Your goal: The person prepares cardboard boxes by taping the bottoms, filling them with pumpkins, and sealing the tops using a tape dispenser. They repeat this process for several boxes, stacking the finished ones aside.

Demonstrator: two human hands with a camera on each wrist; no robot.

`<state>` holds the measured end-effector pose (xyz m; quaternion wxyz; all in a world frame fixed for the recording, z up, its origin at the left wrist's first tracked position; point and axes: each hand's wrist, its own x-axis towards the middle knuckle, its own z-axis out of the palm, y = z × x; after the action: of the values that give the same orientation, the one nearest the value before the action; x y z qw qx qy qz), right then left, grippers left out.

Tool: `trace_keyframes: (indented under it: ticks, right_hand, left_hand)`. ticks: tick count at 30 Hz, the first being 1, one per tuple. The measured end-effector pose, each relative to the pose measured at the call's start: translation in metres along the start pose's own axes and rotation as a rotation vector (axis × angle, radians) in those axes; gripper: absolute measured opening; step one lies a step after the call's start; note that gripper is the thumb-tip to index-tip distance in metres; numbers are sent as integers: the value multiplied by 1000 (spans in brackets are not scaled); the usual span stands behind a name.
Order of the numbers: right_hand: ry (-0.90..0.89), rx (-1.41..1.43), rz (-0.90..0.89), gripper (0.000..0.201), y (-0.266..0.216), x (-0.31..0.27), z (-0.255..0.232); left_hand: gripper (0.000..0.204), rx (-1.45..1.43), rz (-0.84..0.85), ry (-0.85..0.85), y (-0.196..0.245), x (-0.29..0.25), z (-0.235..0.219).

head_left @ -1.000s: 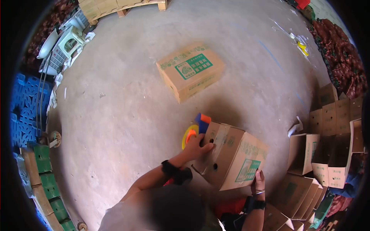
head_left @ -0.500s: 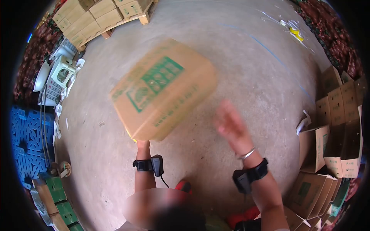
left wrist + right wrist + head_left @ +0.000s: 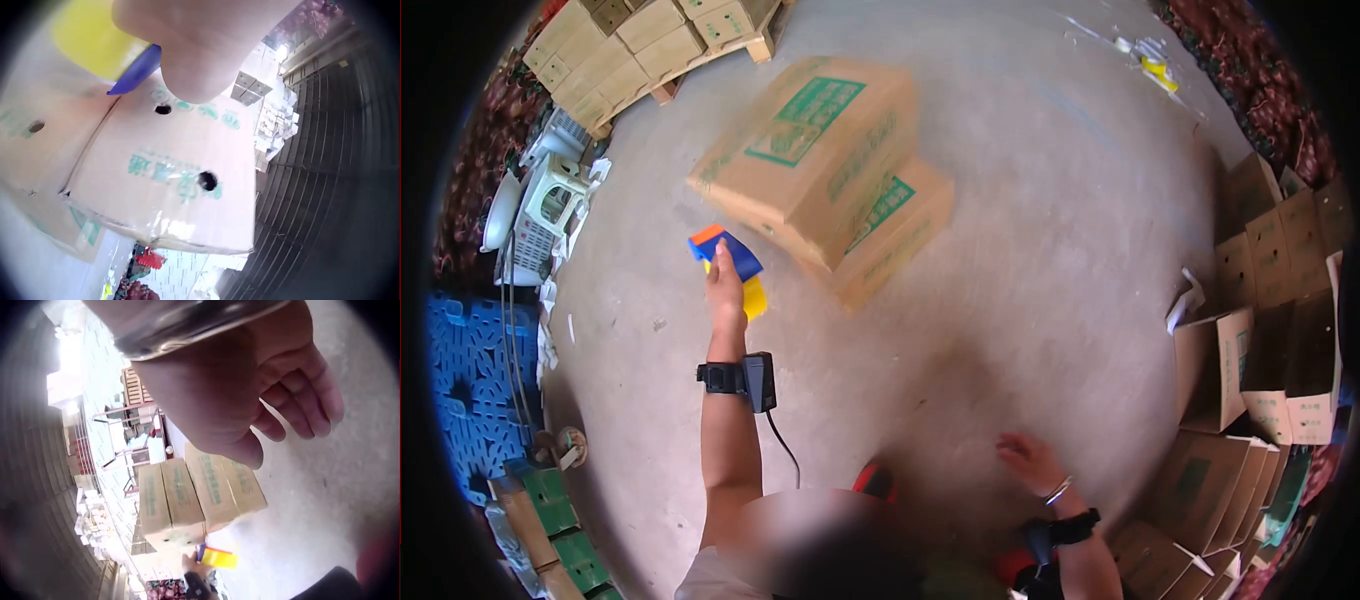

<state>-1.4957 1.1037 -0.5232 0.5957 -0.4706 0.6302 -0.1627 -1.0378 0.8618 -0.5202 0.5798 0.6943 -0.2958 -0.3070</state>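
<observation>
A taped carton (image 3: 805, 150) with green print lies over another carton (image 3: 915, 225) on the floor, set off to its left. My left hand (image 3: 725, 285) grips a blue and orange tape dispenser (image 3: 745, 258) with a yellow part, beside the upper carton's near left corner. In the left wrist view, my hand (image 3: 200, 44) and the yellow part (image 3: 97, 40) are close to a carton end (image 3: 156, 156) with two round holes. My right hand (image 3: 1032, 463) hangs empty near my body; in the right wrist view, its fingers (image 3: 300, 403) are loosely bent.
Open cartons (image 3: 1215, 375) and flattened-looking ones (image 3: 1200, 485) line the right side. A loaded pallet (image 3: 760, 48) stands at the back left. Blue plastic pallets (image 3: 475, 375) and green-sided boxes (image 3: 548, 495) are at left, a red shoe (image 3: 875, 482) near my body.
The carried carton has moved from near my body, forward and left, over the other carton. Both hands let go of its sides; my right hand has drawn back toward my body.
</observation>
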Motion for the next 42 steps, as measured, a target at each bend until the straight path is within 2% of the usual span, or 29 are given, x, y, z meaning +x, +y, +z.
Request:
trace_keyframes:
  ticks: [3, 5, 6, 7, 9, 11, 12, 13, 15, 16, 19, 21, 22, 24, 25, 28, 30, 31, 34, 36, 38, 39, 40, 42]
  right_hand:
    - [39, 414, 165, 34, -2, -10, -9]
    - [13, 371, 103, 33, -7, -4, 4]
    - [-5, 353, 81, 32, -9, -5, 16]
    - [-80, 283, 47, 31, -23, -3, 30]
    - [-193, 145, -15, 30, -52, -5, 68]
    - [-234, 212, -215, 30, -82, -6, 108]
    - [-236, 327, -226, 30, -87, -6, 128]
    - [-234, 449, -240, 30, -91, -5, 143]
    - [-462, 182, -208, 30, -103, -4, 146]
    - [-567, 46, -186, 30, -106, -6, 145]
    - [-426, 338, -94, 30, -79, -19, 156]
    - [-342, 512, 35, 29, -71, -26, 153]
    - [-303, 599, 100, 28, -69, -30, 153]
    - [-162, 574, 30, 31, -59, -32, 164]
    - [-96, 560, -3, 32, -54, -34, 168]
    - [-17, 841, 35, 32, -51, -36, 173]
    - [41, 759, -16, 33, -47, -36, 172]
    - [74, 720, -35, 34, -44, -38, 171]
    - [24, 479, 56, 29, -43, -37, 165]
    - [48, 651, 27, 31, -32, -31, 178]
    - [45, 728, 51, 32, -24, -29, 184]
    - [36, 717, 97, 33, -45, -39, 175]
    - [31, 708, 140, 34, -56, -44, 170]
    - [32, 536, 105, 34, -42, -39, 172]
  left_hand:
    - [35, 94, 121, -42, 12, -37, -28]
    - [28, 14, 145, -18, -2, -67, -37]
    - [29, -38, 40, 33, -2, -89, -36]
    - [30, -217, -54, 51, -8, -109, -34]
    - [23, -494, -105, 50, -31, -143, -30]
    - [19, -371, -137, -21, -39, -178, -15]
    - [19, -248, -84, -83, -43, -192, -7]
    - [21, 54, 159, -102, -52, -200, 2]
    - [21, 232, 329, -199, -58, -213, 16]
    - [21, 287, 354, -212, -51, -222, 24]
    - [19, 410, 387, -265, -35, -247, 40]
    - [19, 448, 372, -317, -30, -256, 47]
    - [19, 509, 428, -394, -32, -260, 49]
    - [19, 636, 539, -536, -34, -266, 51]
    - [19, 649, 568, -559, -37, -268, 53]
    - [19, 651, 635, -608, -43, -269, 60]
    - [18, 579, 638, -605, -44, -271, 63]
    - [18, 528, 549, -616, -44, -272, 65]
    - [17, 344, 282, -672, -50, -275, 70]
    - [17, 183, 130, -730, -54, -270, 71]
    - [18, 264, 87, -813, -53, -272, 69]
    - [19, 305, 57, -857, -53, -275, 66]
    - [19, 362, 117, -850, -54, -276, 65]
    - [18, 473, 243, -847, -57, -280, 64]
